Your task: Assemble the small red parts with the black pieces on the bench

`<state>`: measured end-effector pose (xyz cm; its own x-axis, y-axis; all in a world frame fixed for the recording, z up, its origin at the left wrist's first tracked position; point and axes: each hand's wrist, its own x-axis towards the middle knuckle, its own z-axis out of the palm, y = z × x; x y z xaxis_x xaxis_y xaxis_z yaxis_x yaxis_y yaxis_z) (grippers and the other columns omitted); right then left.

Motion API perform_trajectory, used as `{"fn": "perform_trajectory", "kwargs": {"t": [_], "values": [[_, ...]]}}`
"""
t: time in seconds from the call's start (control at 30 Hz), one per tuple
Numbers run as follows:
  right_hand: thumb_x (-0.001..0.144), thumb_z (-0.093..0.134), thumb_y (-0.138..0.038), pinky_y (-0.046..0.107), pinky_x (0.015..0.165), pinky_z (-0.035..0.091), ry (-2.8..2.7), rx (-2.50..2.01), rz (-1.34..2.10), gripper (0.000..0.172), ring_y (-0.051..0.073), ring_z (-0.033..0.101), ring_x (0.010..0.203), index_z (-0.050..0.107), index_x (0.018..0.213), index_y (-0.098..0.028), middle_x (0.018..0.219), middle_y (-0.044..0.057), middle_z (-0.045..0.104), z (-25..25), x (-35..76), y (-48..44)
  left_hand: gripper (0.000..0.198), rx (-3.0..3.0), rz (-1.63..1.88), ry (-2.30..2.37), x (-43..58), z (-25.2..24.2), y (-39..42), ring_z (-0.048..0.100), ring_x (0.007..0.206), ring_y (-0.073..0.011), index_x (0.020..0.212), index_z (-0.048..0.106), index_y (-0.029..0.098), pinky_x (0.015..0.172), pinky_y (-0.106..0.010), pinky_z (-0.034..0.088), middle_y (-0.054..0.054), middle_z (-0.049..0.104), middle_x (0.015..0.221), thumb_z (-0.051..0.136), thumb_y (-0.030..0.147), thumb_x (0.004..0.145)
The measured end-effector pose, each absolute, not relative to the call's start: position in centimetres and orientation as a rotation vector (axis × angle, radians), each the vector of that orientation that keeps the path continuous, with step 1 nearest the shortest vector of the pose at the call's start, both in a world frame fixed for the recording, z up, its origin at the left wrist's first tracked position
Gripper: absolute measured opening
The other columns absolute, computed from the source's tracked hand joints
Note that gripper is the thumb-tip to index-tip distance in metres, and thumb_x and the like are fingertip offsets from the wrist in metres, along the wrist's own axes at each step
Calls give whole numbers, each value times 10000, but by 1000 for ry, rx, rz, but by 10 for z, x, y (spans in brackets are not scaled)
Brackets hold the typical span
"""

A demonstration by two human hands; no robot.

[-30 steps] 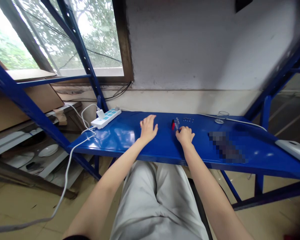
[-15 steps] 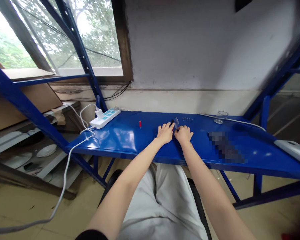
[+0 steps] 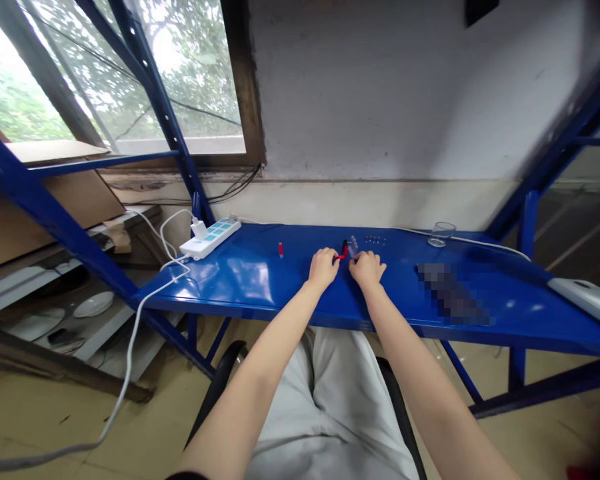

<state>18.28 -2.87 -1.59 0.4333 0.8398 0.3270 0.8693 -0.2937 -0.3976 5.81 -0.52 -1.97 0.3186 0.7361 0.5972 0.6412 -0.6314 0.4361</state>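
My left hand point(image 3: 323, 266) rests low over the blue tabletop, its fingers closed on the end of a small red bent piece with a black top point(image 3: 345, 249). Just to the right, my right hand point(image 3: 368, 268) has its thumb and forefinger pinched at a small clear plastic piece point(image 3: 353, 247). The clear piece stands beside the red and black one; I cannot tell whether they are joined. Behind the right hand lie several tiny shiny pieces point(image 3: 375, 240). Further left, a small red cylinder with a pale lower end point(image 3: 281, 250) stands alone.
A white power strip point(image 3: 211, 238) with a plug in it lies at the table's left end. A clear glass point(image 3: 441, 235) stands back right by a white cable. A blurred-out dark object point(image 3: 453, 295) lies right of my hands, and a white device point(image 3: 587, 300) sits at the right edge.
My left hand has drawn back a little to the left, uncovering more of the red bent piece, its fingers now closer together. My right hand stays nearly in place.
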Motion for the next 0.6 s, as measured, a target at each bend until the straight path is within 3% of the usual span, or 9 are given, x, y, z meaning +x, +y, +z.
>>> {"fn": "perform_trajectory", "kwargs": {"t": [0.23,0.6], "values": [[760,482,-254,436,808,330,-1396,-2155,-31,233,276,459,1002,641,905,-164,1044,132,568,-16,185,-26,57,2142,1520,1263,47,-13,-13,543,725,-137,790,585,175,718,-282,450,-37,613,796,540,210,780],[774,500,-264,351,747,305,-1657,-2006,-115,142,210,488,883,619,748,-192,864,66,610,-15,183,-29,61,2070,1566,1227,47,-11,-13,551,698,-125,792,589,174,724,-277,462,-36,621,803,541,206,774]]}}
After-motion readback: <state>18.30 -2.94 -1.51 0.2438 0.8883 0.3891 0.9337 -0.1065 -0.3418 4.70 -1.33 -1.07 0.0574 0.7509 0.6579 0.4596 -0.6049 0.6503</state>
